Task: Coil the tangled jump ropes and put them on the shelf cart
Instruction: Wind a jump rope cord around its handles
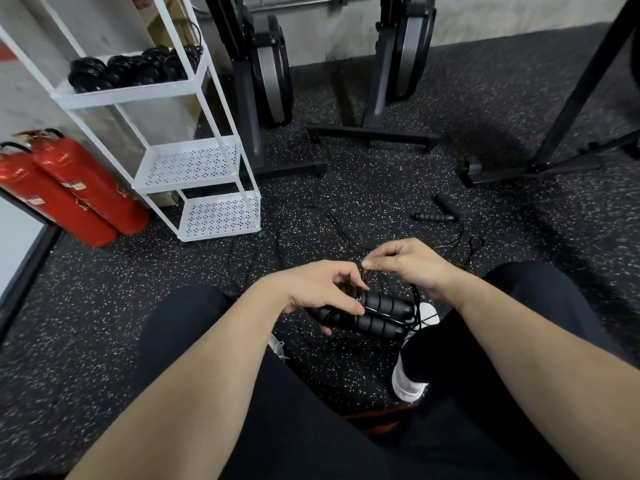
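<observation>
The left hand (322, 292) holds a pair of black foam handles (375, 315) side by side, its grip wrapped round their left ends, low in the middle of the scene between the person's knees. The right hand (405, 263) sits just to the right and a little farther off, thumb and forefinger pinching a thin black cord (415, 303) that loops down beside the handles. More cord (332, 226) trails loose over the speckled floor (104, 306) beyond the hands, and another two handles (434, 214) lie farther off to the right, apparently a second rope not yet gathered.

The main risk is the trailing cord. It appears to cross other strands on the floor, so pulling a fresh loop could drag a knot tight or tug the second rope along with it. The cord is thin and slick-looking; if the pinch slackens, the loops already gathered would likely spring open. The left hand carries both handles and the coil at once, so one handle could slide out and unwind the work.

The white shelf cart (194, 88) stands far left, with coiled ropes (135, 69) already crowding its top tier. Another coil set there carelessly might snag them or spill over the low rim; the two lower tiers look free.
</observation>
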### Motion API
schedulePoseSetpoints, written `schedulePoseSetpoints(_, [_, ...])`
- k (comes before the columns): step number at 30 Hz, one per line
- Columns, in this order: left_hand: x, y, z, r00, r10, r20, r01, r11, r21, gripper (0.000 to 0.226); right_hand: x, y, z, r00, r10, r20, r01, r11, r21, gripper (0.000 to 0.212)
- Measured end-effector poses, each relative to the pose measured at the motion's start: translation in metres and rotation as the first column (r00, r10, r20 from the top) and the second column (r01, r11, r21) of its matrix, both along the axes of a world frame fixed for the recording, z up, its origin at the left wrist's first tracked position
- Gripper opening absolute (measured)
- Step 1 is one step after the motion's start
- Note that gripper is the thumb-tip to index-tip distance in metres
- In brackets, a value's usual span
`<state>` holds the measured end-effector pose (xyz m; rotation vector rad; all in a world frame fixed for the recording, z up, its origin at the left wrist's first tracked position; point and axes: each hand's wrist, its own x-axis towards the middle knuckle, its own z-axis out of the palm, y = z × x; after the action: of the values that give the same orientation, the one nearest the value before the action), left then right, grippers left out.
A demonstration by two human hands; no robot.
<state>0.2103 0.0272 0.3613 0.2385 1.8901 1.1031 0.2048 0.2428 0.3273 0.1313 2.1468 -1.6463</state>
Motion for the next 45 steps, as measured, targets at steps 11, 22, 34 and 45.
schedulePoseSetpoints(11, [-0.004,0.01,-0.015,0.979,0.042,-0.198,-0.057,0.996,-0.067,0.061,0.0,-0.01,0.002,0.982,-0.043,-0.184,0.062,0.993,0.101,0.003])
schedulePoseSetpoints(22, [-0.005,0.008,-0.031,0.899,0.175,-0.402,-0.269,0.944,-0.191,0.035,0.004,-0.027,0.0,0.956,0.09,-0.28,-0.048,0.987,0.156,0.02])
schedulePoseSetpoints(34, [-0.007,0.006,-0.028,0.732,0.681,-0.011,-0.669,0.721,0.18,0.022,0.007,-0.037,0.011,0.976,0.19,-0.103,-0.182,0.98,0.083,0.032])
schedulePoseSetpoints(45, [-0.001,-0.015,-0.016,0.638,0.685,0.351,-0.768,0.594,0.239,0.027,0.002,-0.037,0.018,0.987,0.16,-0.009,-0.158,0.982,0.104,0.03])
